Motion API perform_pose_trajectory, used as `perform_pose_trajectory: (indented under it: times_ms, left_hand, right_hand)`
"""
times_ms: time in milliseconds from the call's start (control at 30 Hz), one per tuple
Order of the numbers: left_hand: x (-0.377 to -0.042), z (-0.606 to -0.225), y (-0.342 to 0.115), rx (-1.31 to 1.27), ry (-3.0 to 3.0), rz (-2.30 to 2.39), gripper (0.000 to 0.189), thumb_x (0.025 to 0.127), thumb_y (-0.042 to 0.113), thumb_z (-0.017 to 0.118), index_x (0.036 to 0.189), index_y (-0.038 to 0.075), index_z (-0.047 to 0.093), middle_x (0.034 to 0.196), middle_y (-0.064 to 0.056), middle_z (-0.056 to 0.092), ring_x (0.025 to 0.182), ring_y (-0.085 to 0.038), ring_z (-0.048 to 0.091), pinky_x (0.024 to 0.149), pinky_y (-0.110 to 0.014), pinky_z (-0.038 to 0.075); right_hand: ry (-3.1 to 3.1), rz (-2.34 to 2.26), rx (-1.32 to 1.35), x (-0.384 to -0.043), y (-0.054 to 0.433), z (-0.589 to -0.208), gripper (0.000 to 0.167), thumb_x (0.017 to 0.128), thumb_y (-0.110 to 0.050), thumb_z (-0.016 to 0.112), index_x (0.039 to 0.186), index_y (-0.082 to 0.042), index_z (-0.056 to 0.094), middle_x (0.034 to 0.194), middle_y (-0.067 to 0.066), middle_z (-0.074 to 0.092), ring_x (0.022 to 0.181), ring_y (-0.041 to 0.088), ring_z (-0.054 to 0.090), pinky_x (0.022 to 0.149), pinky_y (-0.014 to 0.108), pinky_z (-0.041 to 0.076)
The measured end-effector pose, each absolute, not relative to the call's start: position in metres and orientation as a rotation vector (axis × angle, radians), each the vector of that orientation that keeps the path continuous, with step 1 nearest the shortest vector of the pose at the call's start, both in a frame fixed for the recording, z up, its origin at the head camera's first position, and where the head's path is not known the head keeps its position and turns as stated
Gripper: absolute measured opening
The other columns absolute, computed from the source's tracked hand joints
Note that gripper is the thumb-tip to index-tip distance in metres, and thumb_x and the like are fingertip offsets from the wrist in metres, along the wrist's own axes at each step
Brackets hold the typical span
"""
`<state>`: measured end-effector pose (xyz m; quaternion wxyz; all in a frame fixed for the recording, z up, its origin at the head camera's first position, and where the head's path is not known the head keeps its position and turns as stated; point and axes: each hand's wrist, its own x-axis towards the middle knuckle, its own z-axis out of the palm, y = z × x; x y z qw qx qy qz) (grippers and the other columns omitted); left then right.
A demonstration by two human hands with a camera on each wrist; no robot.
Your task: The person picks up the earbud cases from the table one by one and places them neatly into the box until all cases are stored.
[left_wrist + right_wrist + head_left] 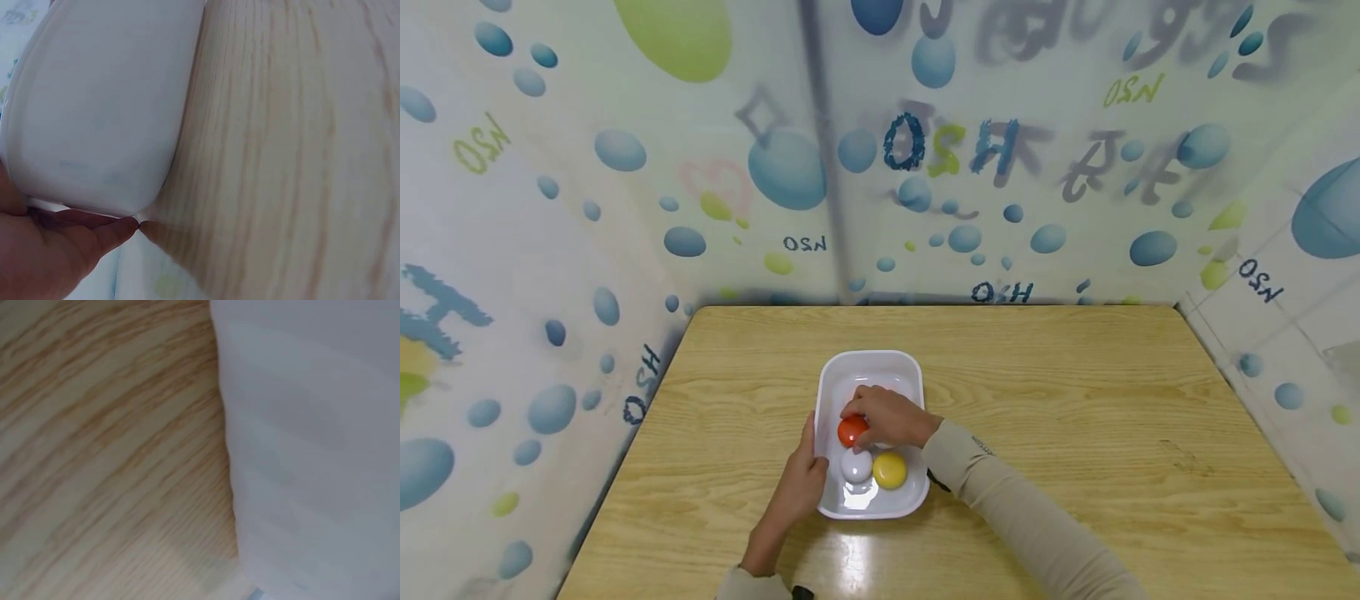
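Note:
A white rectangular tray (868, 360) with rounded corners stands on the wooden table. My left hand (801, 479) grips its left side, thumb at the rim and fingers along the outer wall. In the left wrist view the left hand's fingers (94, 240) lie against the tray's outer wall (106, 106). Inside the tray, my right hand (887, 414) holds a glossy red ball (852, 431) between thumb and fingers. Just nearer to me lie a white ball (857, 465) and a yellow ball (890, 471), side by side. The right hand covers part of the tray's middle.
The wooden table (1075, 400) reaches back to a wall (1045, 183) printed with bubbles and lettering. More printed wall stands at the left and right. A blurred pale surface (312, 456) fills the right half of the right wrist view, beside table wood (106, 444).

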<state>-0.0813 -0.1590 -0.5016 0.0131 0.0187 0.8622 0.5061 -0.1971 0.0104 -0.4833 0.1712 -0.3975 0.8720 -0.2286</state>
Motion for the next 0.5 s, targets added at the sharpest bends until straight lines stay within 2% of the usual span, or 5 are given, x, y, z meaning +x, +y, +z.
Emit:
perform_pose_trajectory:
  times_ms: [300,500]
  left_hand:
    - [-0.082,-0.502,-0.160,0.036,2.664,1.608,0.070,0.090,-0.008,0.043,0.154,-0.009,0.014,0.150,-0.036,0.035,0.134,-0.050,0.041,0.108,-0.061,0.035]
    - [-0.082,-0.499,-0.168,-0.067,2.599,1.626,0.064,0.104,0.019,0.044,0.156,-0.005,0.014,0.157,-0.028,0.028,0.142,-0.043,0.032,0.113,-0.057,0.029]
  right_hand:
    - [2.485,-0.765,-1.146,-0.195,0.014,-0.473,0.044,0.082,-0.025,0.080,0.123,-0.011,0.070,0.113,0.000,0.064,0.099,0.012,0.058,0.090,0.024,0.047]
    - [2.540,-0.892,-1.094,-0.192,0.031,-0.462,0.040,0.091,-0.027,0.070,0.127,-0.009,0.068,0.124,0.006,0.066,0.115,0.021,0.058,0.103,0.036,0.046]
